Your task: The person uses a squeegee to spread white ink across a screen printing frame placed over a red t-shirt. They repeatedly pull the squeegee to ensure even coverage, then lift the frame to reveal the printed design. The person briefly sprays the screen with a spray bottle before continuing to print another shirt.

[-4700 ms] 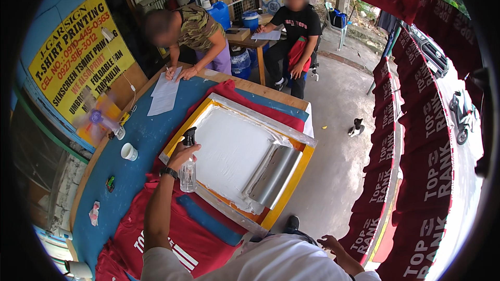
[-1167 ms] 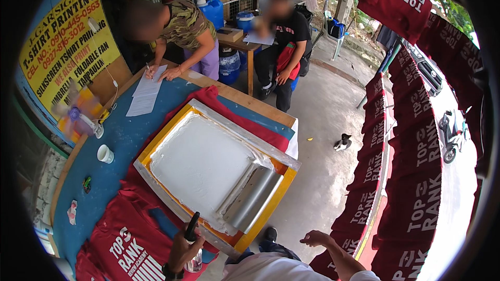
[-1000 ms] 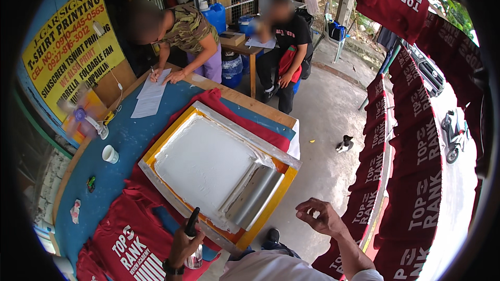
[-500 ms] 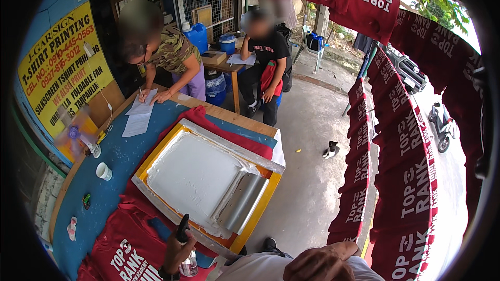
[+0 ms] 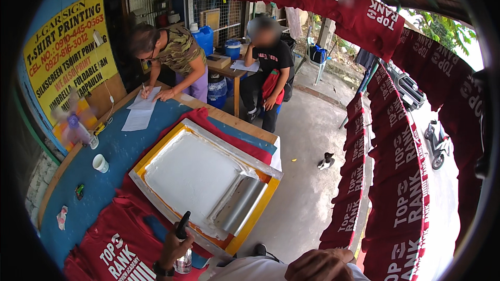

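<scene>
My left hand (image 5: 172, 250) is wrapped round a clear spray bottle (image 5: 183, 264) with a black nozzle, held upright over the near edge of the table. Just beyond it lies a printing screen (image 5: 156, 202) in a wooden frame, its mesh coated with white ink (image 5: 192, 171). A wide metal squeegee (image 5: 245, 205) rests along the screen's right side. Beneath and beside the screen are red T-shirts; the nearest shirt (image 5: 99, 234) carries a white print. My right hand (image 5: 319, 266) is at the lower edge against my light clothing, fingers curled; whatever they may hold is hidden.
Across the blue table (image 5: 117, 151), a person (image 5: 182, 52) writes on papers (image 5: 138, 117). Another person (image 5: 273, 57) sits behind. A white cup (image 5: 100, 163) and a small fan (image 5: 73, 121) stand at left. Printed red shirts (image 5: 401, 177) hang at right. A cat (image 5: 326, 161) sits on the floor.
The whole view has shifted slightly, with the table and screen a little further left. The spray bottle stays in my left hand. The person across the table keeps writing.
</scene>
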### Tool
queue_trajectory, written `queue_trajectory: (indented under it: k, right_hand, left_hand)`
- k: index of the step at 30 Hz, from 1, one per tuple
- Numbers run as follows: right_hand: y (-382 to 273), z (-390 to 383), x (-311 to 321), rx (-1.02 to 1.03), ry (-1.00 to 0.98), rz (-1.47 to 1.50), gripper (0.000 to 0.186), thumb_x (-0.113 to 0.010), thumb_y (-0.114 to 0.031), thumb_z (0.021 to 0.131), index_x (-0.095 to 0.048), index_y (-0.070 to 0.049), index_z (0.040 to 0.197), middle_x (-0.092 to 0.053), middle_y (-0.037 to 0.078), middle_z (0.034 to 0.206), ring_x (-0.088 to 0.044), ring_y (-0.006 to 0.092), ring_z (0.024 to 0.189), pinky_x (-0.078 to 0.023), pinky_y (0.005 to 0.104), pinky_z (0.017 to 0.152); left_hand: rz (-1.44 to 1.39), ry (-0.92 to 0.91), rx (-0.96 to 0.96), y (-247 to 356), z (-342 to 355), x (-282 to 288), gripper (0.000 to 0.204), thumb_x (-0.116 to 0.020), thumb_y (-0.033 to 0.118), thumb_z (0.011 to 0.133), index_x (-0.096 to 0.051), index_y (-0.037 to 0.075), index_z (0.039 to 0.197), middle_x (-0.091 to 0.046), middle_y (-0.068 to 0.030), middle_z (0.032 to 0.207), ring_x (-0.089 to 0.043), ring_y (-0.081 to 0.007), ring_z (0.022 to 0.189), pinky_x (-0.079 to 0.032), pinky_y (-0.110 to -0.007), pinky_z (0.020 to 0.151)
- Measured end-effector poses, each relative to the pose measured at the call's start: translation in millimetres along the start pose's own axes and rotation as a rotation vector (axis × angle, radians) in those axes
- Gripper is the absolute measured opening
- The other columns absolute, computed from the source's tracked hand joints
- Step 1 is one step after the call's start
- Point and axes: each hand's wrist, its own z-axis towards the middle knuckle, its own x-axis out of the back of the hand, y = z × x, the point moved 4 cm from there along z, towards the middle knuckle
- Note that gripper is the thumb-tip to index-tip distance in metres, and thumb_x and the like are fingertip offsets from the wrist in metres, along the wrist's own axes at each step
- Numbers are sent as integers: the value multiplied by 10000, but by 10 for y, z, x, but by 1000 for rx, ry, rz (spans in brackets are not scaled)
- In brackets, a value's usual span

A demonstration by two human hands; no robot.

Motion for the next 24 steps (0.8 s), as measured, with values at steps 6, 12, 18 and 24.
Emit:
queue_trajectory:
  k: [6,12,18,24]
  right_hand:
    - [45,35,54,31,36,-112,592,-785,-650,981,-695,-147,1280,-763,149,979,-761,246,799,-590,351,614]
    - [166,-101,19,-49,74,-148,788,-786,-768,906,-652,-164,1394,-738,130,1001,-718,222,784,-536,318,605]
    - [222,-298,12,-128,162,-194,780,-783,-746,907,-579,-189,1414,-742,101,971,-722,206,761,-534,312,580]
    - [188,-457,2,-213,306,-289,483,-728,-623,1028,-591,-230,1273,-771,36,847,-741,147,653,-555,266,542]
  left_hand:
    - [33,14,5,14,-20,-6,284,-811,159,967,-605,19,1103,-692,-47,757,-731,-145,623,-598,-330,570]
    - [82,31,-35,22,-98,-42,295,-804,162,957,-620,12,1132,-652,-19,794,-680,-133,682,-557,-331,624]
    - [130,-35,-52,-75,-43,-143,331,-766,176,999,-590,-9,1210,-581,-45,731,-645,-166,609,-530,-363,600]
    - [178,-102,140,-213,25,-194,312,-766,187,1008,-613,-1,1205,-677,-55,857,-713,-139,651,-586,-327,604]
